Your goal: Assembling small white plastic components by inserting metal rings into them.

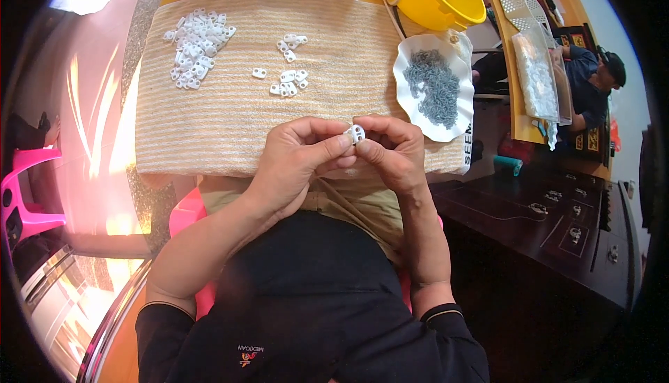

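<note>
Both forearms in from the lower edge, bare below pushed-up dark sleeves, converging at centre. Left hand curled, thumb and forefinger pinched (fingertips facing right). Right hand mirrored, fingers bent, tips meeting the left's. Wrists slightly flexed.

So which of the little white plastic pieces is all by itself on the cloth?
The single white piece lying alone on the striped cloth, between the big pile on the left and the small cluster on its right. The others lie bunched together.
</note>
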`<move>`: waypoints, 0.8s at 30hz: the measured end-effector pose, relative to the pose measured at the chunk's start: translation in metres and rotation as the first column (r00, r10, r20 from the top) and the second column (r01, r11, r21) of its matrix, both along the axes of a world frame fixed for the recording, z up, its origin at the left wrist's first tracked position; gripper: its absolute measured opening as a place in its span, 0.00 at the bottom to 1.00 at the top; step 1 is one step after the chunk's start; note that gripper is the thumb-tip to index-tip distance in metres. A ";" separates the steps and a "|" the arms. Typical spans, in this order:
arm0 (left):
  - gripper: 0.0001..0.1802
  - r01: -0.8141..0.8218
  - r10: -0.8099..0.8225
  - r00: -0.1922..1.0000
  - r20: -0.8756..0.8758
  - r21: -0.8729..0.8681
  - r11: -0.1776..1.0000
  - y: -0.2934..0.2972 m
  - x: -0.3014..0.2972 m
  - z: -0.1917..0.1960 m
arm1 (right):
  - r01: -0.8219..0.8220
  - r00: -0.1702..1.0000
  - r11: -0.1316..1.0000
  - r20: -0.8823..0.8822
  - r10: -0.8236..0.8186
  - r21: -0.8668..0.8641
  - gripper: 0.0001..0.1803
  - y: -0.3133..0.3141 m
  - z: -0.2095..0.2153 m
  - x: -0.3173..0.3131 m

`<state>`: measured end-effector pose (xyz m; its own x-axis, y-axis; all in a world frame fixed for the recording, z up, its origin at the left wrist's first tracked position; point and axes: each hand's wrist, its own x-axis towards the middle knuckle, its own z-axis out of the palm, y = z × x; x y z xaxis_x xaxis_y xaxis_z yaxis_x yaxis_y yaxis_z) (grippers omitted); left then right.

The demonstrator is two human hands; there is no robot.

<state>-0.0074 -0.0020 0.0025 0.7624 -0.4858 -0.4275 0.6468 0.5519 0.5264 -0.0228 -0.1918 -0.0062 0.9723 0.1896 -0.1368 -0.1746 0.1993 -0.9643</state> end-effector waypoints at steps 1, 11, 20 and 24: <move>0.08 0.000 0.000 1.000 0.002 -0.001 1.000 0.000 0.000 -0.001 | -0.002 1.000 1.000 0.003 0.002 0.027 0.17 0.000 0.000 0.000; 0.09 0.062 -0.063 0.998 0.001 -0.176 0.982 0.001 0.000 -0.001 | 0.012 0.999 0.992 0.042 -0.017 0.125 0.17 0.001 0.001 -0.003; 0.08 0.123 -0.118 0.992 0.038 -0.180 0.976 0.002 0.001 0.005 | -0.046 0.987 0.985 0.157 0.020 0.166 0.17 0.005 0.004 -0.001; 0.07 0.152 -0.141 0.988 0.068 -0.195 0.969 0.004 0.000 0.006 | -0.018 0.978 0.994 0.207 -0.004 0.104 0.18 0.009 0.009 -0.002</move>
